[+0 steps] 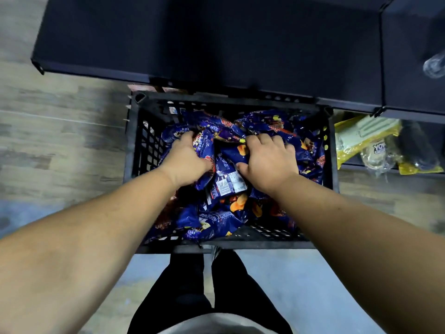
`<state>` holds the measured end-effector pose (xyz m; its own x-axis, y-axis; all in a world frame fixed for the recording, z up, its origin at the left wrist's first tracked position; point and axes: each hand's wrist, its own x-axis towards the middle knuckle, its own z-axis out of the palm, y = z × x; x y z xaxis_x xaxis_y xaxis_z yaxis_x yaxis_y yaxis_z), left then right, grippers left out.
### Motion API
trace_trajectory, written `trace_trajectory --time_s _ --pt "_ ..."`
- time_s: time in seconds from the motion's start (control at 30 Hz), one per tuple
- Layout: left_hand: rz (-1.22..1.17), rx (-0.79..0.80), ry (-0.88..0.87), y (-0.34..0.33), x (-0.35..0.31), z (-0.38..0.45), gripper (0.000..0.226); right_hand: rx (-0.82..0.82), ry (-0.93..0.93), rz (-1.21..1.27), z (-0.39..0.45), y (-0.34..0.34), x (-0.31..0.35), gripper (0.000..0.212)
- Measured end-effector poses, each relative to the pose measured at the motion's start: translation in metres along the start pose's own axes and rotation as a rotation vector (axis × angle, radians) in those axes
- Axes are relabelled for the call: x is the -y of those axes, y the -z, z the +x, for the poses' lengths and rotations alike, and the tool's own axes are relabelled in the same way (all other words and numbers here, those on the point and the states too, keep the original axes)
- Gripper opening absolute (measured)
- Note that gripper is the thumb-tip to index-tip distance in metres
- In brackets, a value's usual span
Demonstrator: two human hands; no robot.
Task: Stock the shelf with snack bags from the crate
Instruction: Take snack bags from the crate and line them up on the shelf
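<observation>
Fingers of the left hand (185, 160) curl down into the heap of snack bags (231, 179), their tips buried among the dark blue wrappers at the upper left of the pile; the thumb lies against a bag at the hand's inner edge, so the hand grips the packaging. Fingers of the right hand (267, 160) are likewise bent, knuckles raised, tips pressed into the bags near the pile's centre, with the thumb set on a bag whose white printed label panel faces up. Both hands thus hold wrappers, though which single bag each has cannot be told.

The snack bags are glossy, crumpled, dark blue with red lettering and orange-yellow snack pictures, lying jumbled at all angles. They fill a black lattice-walled crate (134, 150) on the floor, directly before the person's dark-trousered legs (207, 280). The crate's far edge sits just under the front lip of a dark shelf (192, 44). To the right, a lower shelf level carries yellow packets (356, 138) and other wrapped goods. Wood-patterned flooring (60, 121) lies at left.
</observation>
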<state>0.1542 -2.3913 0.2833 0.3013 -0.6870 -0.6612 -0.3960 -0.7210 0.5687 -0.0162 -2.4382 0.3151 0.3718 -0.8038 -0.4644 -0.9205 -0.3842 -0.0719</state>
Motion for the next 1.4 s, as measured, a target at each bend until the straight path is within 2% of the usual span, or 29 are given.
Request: trace_trajectory --time_s 0.07,0.13,0.27,0.43,0.5,0.63,0.7,0.83,0.9,1.0,1.2,1.3,1.4 --pt "-0.190 0.039 0.011 0.016 0.003 -0.001 0.073 -0.001 0.002 0.007 0.001 0.004 0.001 0.059" --pt "-0.261 0.081 0.024 0.031 0.005 -0.002 0.065 -0.001 0.000 0.010 0.001 0.008 0.002 0.060" --pt "-0.333 0.119 0.057 0.049 0.008 0.000 0.049 0.005 -0.006 0.025 0.000 0.014 0.003 0.061" --pt "-0.315 0.181 0.085 0.064 0.007 0.001 0.028 0.013 0.000 0.042 0.000 0.018 0.007 0.061" --pt "-0.221 0.188 0.080 0.068 0.007 0.002 0.028 0.015 0.004 0.059 0.001 0.019 0.008 0.060" --pt "0.241 0.092 0.004 0.074 0.002 0.006 0.036 0.019 0.009 0.088 0.005 0.021 0.012 0.059" --pt "0.373 0.035 -0.040 0.073 -0.002 0.005 0.045 0.019 0.004 0.105 0.007 0.022 0.014 0.060" --pt "0.375 0.125 -0.018 0.058 0.002 0.007 0.075 0.023 -0.001 0.117 0.011 0.024 0.017 0.061" --pt "0.452 0.159 -0.033 0.051 0.006 0.007 0.086 0.040 0.002 0.101 0.012 0.023 0.019 0.060" --pt "0.536 0.126 -0.079 0.049 0.010 0.007 0.078 0.125 -0.014 0.045 0.012 0.017 0.020 0.061" --pt "0.497 0.066 -0.073 0.061 0.017 0.007 0.066 0.279 -0.119 -0.040 0.010 -0.004 0.010 0.072" --pt "0.496 0.048 -0.057 0.067 0.020 0.007 0.059 0.263 -0.123 -0.022 0.008 -0.010 0.006 0.059" --pt "0.526 0.030 -0.049 0.068 0.019 0.004 0.070 0.208 -0.083 -0.012 0.008 -0.009 0.004 0.045"
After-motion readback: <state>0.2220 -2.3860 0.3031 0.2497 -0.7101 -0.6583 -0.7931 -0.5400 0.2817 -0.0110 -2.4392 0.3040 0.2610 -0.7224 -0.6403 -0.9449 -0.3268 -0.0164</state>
